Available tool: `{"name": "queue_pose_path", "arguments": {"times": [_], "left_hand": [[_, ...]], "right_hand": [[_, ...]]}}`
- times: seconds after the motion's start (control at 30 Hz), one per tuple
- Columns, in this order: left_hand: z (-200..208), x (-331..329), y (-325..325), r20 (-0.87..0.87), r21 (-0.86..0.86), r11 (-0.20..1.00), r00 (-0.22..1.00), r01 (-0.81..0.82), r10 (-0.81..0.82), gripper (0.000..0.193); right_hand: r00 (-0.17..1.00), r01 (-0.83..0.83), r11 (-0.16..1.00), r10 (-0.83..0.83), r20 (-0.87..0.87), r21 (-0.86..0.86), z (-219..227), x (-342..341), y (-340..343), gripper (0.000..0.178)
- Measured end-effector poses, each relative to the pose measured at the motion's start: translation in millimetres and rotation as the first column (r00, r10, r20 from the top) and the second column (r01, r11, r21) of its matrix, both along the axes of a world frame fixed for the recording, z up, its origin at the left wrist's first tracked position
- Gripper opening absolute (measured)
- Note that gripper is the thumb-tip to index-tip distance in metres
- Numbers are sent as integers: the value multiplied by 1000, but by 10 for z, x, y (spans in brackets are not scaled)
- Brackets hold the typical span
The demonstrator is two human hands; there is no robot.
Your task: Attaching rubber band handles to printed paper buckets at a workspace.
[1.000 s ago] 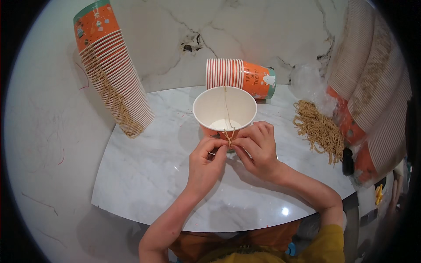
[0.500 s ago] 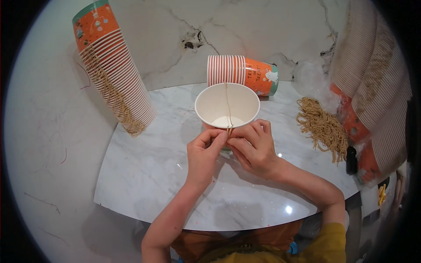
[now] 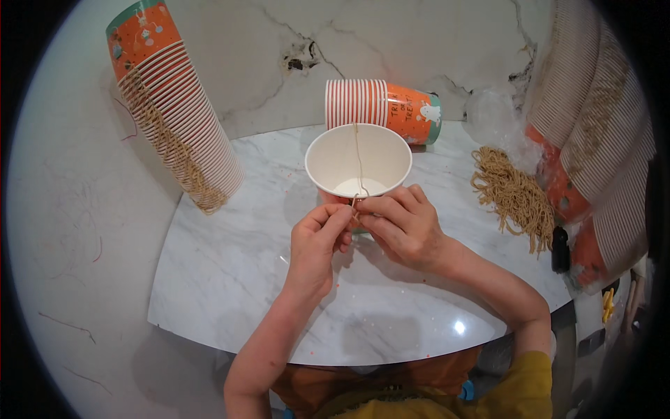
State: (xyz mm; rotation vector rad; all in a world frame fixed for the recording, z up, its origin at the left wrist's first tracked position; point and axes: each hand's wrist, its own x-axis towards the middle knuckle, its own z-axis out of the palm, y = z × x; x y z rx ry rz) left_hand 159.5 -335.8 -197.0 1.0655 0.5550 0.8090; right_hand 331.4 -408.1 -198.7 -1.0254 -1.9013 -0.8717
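A large paper cup (image 3: 328, 164), white inside and orange outside, stands upright at the middle of the table. A tan string (image 3: 360, 155) runs across its mouth from the far rim to the near one. At the near rim both my hands pinch the string's end, close together. My left hand (image 3: 317, 241) grips it between thumb and forefinger, its other fingers curled. My right hand (image 3: 403, 227) pinches it just beside, its knuckles by the cup's near wall. The fingers partly hide the cup's lower front.
A tall leaning stack of nested cups (image 3: 188, 119) with string along it is on the left. Behind lies a shorter stack of cups (image 3: 356, 105) on its side. To the right are a heap of tan strings (image 3: 513, 199), a black object (image 3: 560, 249) and bagged cup stacks (image 3: 586, 140).
My left hand has shifted slightly left, drawing a little away from the right hand. More of the string now shows between the fingertips. The view has shifted slightly.
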Motion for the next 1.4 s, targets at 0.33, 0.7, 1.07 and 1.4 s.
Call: {"name": "queue_pose_path", "arguments": {"times": [0.33,0.7,1.07,1.4], "left_hand": [[-43,-3,52,16,37,999,1000,-25,24,12],[-66,6,42,37,29,999,999,-20,18,12],[-65,-9,73,75,37,998,996,-60,57,14],[-79,0,79,69,32,997,996,-66,64,17]], "right_hand": [[1000,-11,993,11,4,-118,73,33,-73,24],[993,-93,990,84,-86,-108,17,30,-57,31],[997,-35,995,28,-75,-90,21,13,-44,28],[994,-74,993,66,-86,-88,4,9,-57,29]]}}
